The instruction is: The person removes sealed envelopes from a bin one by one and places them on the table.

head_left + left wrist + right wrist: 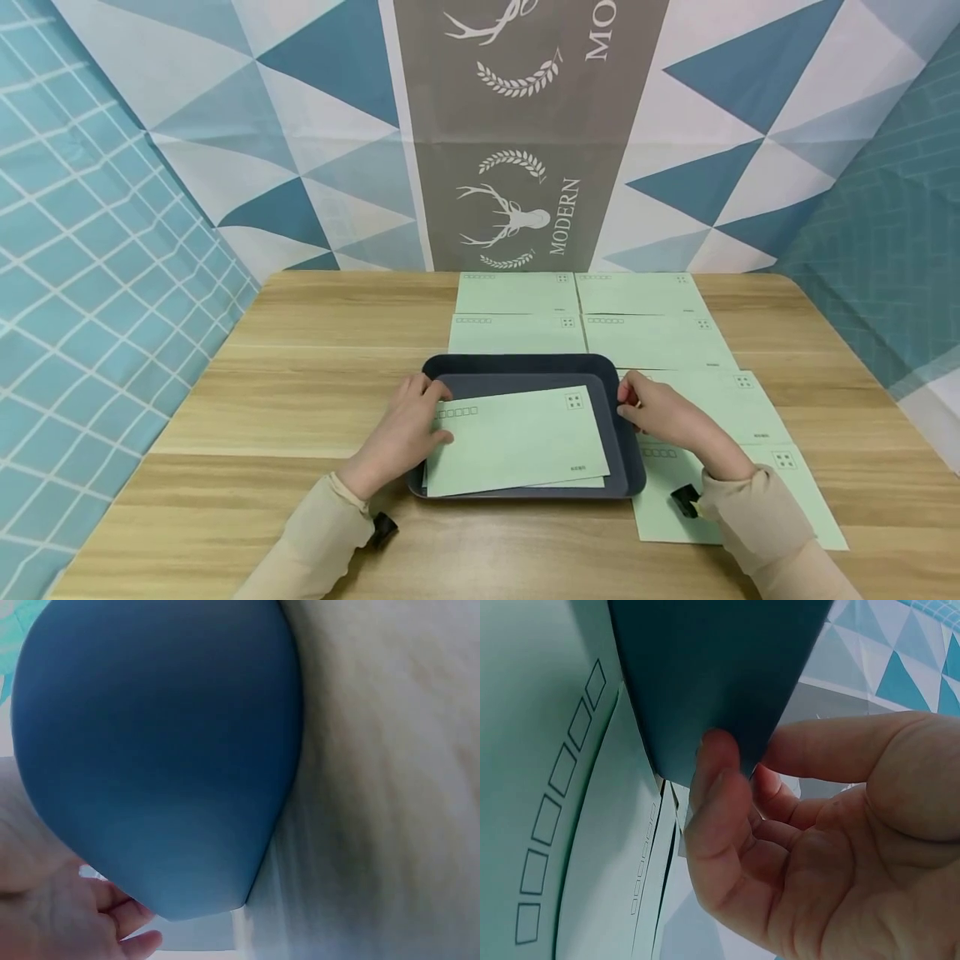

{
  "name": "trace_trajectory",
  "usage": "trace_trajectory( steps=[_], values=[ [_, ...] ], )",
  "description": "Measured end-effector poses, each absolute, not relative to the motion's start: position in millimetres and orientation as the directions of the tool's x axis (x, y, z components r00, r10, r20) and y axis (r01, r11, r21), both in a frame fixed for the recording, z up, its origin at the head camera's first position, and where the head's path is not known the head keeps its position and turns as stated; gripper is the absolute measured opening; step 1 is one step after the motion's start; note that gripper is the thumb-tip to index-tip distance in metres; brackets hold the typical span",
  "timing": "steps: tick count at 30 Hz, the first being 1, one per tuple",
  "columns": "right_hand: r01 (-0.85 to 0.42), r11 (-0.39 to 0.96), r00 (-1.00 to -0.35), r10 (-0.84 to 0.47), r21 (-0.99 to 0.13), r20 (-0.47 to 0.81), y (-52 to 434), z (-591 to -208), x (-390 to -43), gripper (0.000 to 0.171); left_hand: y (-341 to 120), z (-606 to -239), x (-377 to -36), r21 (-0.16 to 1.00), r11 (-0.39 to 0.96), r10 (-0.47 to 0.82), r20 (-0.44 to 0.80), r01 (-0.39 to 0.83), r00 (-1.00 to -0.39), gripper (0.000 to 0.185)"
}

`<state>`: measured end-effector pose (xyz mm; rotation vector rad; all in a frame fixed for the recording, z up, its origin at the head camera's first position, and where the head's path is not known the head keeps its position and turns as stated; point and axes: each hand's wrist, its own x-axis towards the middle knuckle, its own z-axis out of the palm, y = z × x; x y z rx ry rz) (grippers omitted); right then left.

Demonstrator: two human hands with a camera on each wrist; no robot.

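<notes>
Tray (628,433) at lower centre of head view. Left hand (408,433) grips its left rim, apparently; right hand (660,412) pinches right rim. Risk: uneven lift slides loose envelope (517,437) off.

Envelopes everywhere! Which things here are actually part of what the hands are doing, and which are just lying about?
In use:
- dark tray, held at its sides by the left hand and right hand
- green envelopes in the tray

Lying about:
- green envelopes spread on the wooden table, behind and right of the tray
- patterned backdrop
</notes>
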<state>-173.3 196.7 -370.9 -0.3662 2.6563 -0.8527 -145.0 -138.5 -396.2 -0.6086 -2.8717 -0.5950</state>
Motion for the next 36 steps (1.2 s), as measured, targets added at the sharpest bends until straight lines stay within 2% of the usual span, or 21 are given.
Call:
trace_trajectory(
  steps=[4, 8, 16, 28, 36],
  values=[
    [-0.151, 0.788, -0.914, -0.341, -0.597, -0.219, 195.8, -370.6, -172.3, 0.010, -137.2, -393.1, -146.7, 0.448, 0.822, 0.274, 0.228, 0.350, -0.934, 0.029],
    [-0.156, 0.785, -0.912, -0.348, -0.599, -0.219, 194.9, -370.2, -171.3, 0.009, -137.0, -388.7, -145.6, 0.503, 0.823, 0.186, 0.201, 0.265, -0.962, 0.023],
    [-0.178, 0.778, -0.911, -0.362, -0.602, -0.198, 194.2, -370.3, -171.8, 0.009, -141.8, -385.0, -145.1, 0.537, 0.816, 0.127, 0.197, 0.215, -0.972, 0.020],
    [-0.182, 0.774, -0.912, -0.364, -0.607, -0.190, 195.6, -372.2, -171.6, 0.009, -143.7, -381.5, -145.5, 0.578, 0.793, 0.103, 0.186, 0.193, -0.977, 0.020],
    [-0.177, 0.779, -0.915, -0.355, -0.602, -0.190, 196.3, -370.8, -172.7, 0.009, -145.0, -376.8, -146.9, 0.756, 0.644, 0.011, 0.149, 0.121, -0.989, 0.019]
  ],
)
